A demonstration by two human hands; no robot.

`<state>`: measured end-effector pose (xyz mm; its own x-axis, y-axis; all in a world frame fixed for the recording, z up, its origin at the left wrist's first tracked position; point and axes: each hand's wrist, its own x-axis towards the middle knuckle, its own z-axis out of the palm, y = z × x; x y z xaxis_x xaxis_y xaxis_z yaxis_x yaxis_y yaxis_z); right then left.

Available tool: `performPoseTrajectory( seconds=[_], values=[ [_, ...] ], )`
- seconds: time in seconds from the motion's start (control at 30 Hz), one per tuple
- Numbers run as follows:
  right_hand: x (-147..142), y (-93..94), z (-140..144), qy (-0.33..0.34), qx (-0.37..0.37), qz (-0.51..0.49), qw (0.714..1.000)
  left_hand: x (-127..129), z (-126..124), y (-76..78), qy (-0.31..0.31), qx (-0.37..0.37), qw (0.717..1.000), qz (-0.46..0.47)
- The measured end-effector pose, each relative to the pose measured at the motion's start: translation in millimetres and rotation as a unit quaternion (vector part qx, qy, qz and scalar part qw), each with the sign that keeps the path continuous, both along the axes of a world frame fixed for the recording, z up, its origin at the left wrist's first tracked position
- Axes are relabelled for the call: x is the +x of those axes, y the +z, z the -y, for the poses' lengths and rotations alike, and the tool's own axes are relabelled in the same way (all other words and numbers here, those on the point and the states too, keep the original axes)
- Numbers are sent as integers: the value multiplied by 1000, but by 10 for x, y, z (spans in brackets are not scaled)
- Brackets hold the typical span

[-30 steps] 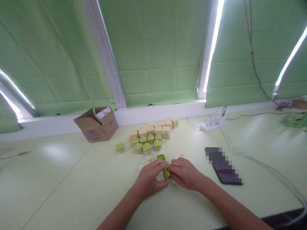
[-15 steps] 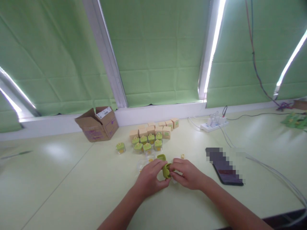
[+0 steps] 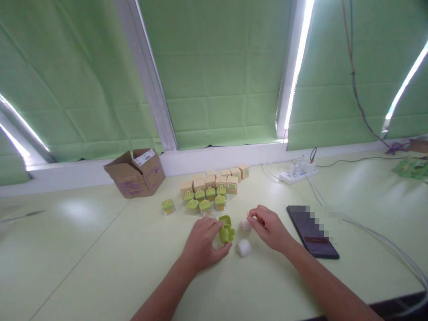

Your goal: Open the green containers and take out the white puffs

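My left hand (image 3: 203,244) holds a small green lid (image 3: 227,233) just above the table. My right hand (image 3: 269,227) has its fingertips pinched on a tiny yellow piece (image 3: 250,216), next to a small white ball (image 3: 245,224). A second white ball (image 3: 244,247) lies on the table between my hands. Another green lid (image 3: 224,219) lies just behind the held one. Several small clear jars with green lids (image 3: 203,199) stand in a cluster farther back, one jar (image 3: 167,206) apart to the left.
Several tan cardboard cubes (image 3: 216,179) line up behind the jars. An open brown box (image 3: 135,173) sits at the back left. A black phone (image 3: 312,232) lies right of my right hand; a white power strip (image 3: 297,174) and cables (image 3: 374,234) run along the right.
My hands have come apart. The right hand let go of the green lid and moved back right to the tiny yellow piece; a white ball now lies bare between the hands.
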<state>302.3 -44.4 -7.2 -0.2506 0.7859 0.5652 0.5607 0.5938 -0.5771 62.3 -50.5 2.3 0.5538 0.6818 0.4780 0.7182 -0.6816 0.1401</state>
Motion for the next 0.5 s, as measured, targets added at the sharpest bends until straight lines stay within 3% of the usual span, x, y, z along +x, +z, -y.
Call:
performPoseTrajectory(
  seconds=[0.17,0.33,0.5],
  values=[
    [81,-62,-87,-73,-3,4,997,5,5,37,17,5,999,-39],
    [149,-143,-148,-118,-39,82,989,21,8,55,35,4,995,-94],
    [158,-178,-150,-119,-108,170,972,24,20,80,45,3,993,-112]
  ],
)
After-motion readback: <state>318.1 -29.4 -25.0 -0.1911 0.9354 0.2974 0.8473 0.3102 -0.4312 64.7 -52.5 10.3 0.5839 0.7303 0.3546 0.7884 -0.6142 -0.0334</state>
